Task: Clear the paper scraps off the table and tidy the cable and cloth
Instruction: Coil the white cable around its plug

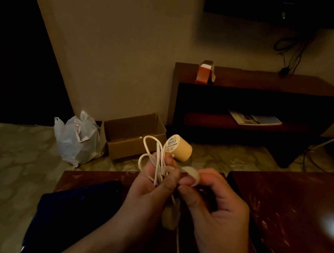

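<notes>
Left hand (150, 187) grips a looped white cable (149, 155), its tail cut off below. Right hand (215, 207) pinches a blurred pale piece (192, 174).

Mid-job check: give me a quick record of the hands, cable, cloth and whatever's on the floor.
left hand: grips the looped cable
right hand: pinches a white tab at the bundle
plug: cream cylinder, sticking up above the left hand
cloth: dark blue, on the table, left of the hands
floor: open box with a white bag beside it
</notes>
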Demonstrator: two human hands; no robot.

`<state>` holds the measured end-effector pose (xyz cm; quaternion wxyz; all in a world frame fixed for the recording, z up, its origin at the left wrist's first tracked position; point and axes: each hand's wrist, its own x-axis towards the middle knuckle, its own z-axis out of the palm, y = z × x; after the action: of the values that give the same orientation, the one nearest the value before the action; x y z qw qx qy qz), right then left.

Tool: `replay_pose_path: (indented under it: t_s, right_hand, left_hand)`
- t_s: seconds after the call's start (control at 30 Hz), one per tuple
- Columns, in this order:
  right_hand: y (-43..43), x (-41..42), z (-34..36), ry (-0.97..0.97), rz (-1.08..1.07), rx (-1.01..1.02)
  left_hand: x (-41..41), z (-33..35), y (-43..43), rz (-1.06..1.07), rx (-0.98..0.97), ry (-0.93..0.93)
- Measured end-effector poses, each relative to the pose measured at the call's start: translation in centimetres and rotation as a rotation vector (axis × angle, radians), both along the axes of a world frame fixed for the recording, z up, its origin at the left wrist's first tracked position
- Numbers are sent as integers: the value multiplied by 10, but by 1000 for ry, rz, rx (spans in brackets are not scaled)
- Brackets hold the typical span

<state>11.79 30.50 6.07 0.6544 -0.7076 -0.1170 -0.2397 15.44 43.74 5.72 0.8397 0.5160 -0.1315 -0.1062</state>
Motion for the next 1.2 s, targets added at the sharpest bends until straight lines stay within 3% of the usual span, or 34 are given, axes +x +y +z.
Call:
replay_pose_path:
  t_s: [0.2,0.47,0.9,1.03,1.2]
  right_hand:
    - [5,-1,6,305,-31,280]
    - [9,3,6,515,72,615]
    - [-15,8,16,605,232,514]
    - [-12,5,17,603,270,619]
    - [-9,4,16,562,312,591]
  left_hand:
    - [-7,7,-4,-45,-134,71]
    - [0,5,0,-108,-93,131]
    - [-4,8,5,-316,20,99]
    - [-5,11,0,-224,71,132]
    - [-4,10,4,-184,173,76]
